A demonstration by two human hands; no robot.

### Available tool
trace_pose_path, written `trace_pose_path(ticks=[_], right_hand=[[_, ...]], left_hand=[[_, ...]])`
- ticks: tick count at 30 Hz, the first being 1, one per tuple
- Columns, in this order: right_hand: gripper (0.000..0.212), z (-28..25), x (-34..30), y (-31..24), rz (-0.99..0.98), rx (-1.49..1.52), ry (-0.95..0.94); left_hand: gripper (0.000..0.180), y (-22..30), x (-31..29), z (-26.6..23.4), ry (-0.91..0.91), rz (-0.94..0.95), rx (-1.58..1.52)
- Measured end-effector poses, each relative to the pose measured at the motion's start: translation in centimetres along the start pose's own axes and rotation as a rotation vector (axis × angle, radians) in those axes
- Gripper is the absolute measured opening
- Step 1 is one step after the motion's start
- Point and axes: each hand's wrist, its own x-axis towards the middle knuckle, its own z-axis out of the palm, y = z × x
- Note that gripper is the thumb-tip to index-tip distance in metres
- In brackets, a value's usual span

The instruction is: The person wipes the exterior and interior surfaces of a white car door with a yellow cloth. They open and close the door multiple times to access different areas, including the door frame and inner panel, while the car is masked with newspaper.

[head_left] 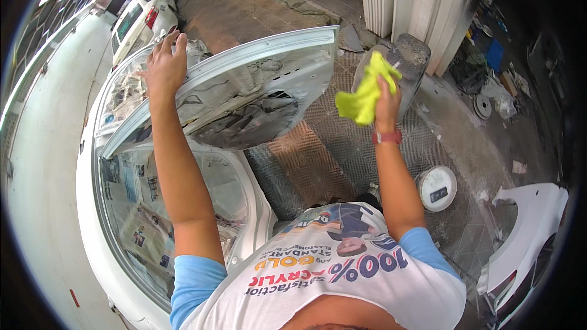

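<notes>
My right hand (387, 107) grips a bright yellow-green cloth (365, 91), bunched up and hanging from the fingers out to the right of an open car door. A red band circles that wrist. My left hand (166, 66) has its fingers spread, near the upper rear corner of the door's window frame; whether it rests on the metal I cannot tell. The white car door (263, 49) stands swung out, its inner side bare of trim. Behind my left forearm is the white car body (92, 189), with newspaper (150, 226) showing through its glass.
At right stand a white round bucket (436, 188) and a loose white fender (529, 220). A grey, worn container (411, 55) sits beyond the cloth, by white folded panels (422, 6). Clutter and a spool (482, 107) lie far right. Another white car (143, 21) is parked far left.
</notes>
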Motion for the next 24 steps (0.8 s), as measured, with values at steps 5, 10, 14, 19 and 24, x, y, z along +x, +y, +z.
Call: trace_pose_path(ticks=[5,10,14,19,24], right_hand=[[0.049,-3.7,-4.9,1.2,0.27,-0.072,-0.027],[0.083,3.2,-5.9,-6.5,-0.227,-0.451,-0.71],[0.083,8.5,-3.1,-11.4,-0.311,-0.458,-0.822],[0.076,10.5,0.5,-10.5,-0.161,-0.217,-1.011],[0.072,10.0,0.9,-9.2,0.072,-0.071,-1.1]], left_hand=[[0.061,-0.1,-0.3,0.2,0.096,0.003,-0.103],[0.041,0.1,-2.1,-0.7,0.381,0.112,-0.336],[0.024,1.5,-6.1,-1.8,0.688,0.31,-0.502],[0.04,4.6,-14.2,-2.3,-0.312,0.173,-1.071],[0.051,7.1,-15.1,-1.3,-0.525,0.219,-1.01]])
